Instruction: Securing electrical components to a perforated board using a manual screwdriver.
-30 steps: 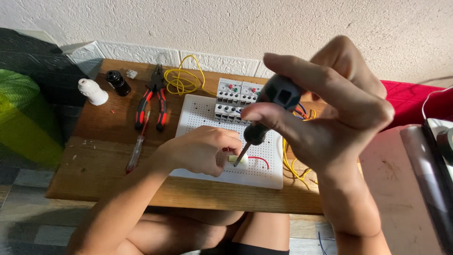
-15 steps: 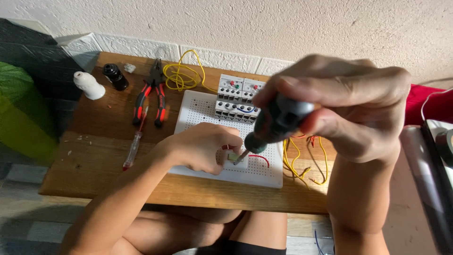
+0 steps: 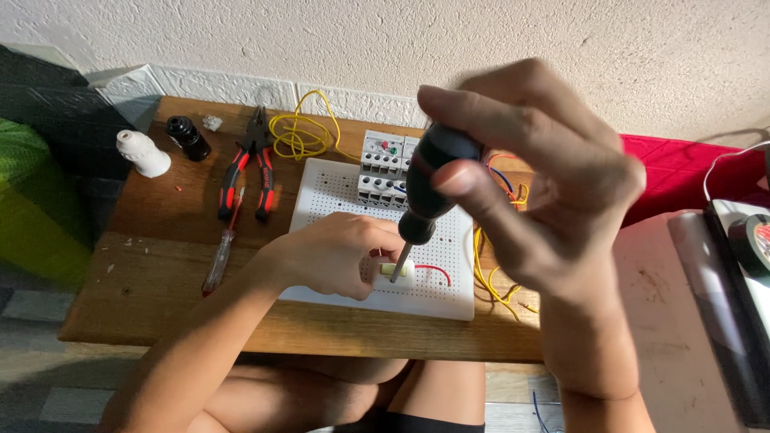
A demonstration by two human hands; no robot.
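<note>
Fingers of your right hand wrap the black handle of a screwdriver, its shaft angled down to a small pale component on the white perforated board. Your left hand pinches that component in place, its grip closed and hiding most of it. Blur softens your right hand, which covers part of the grey contactor blocks and the yellow wires on the wooden worktop.
</note>
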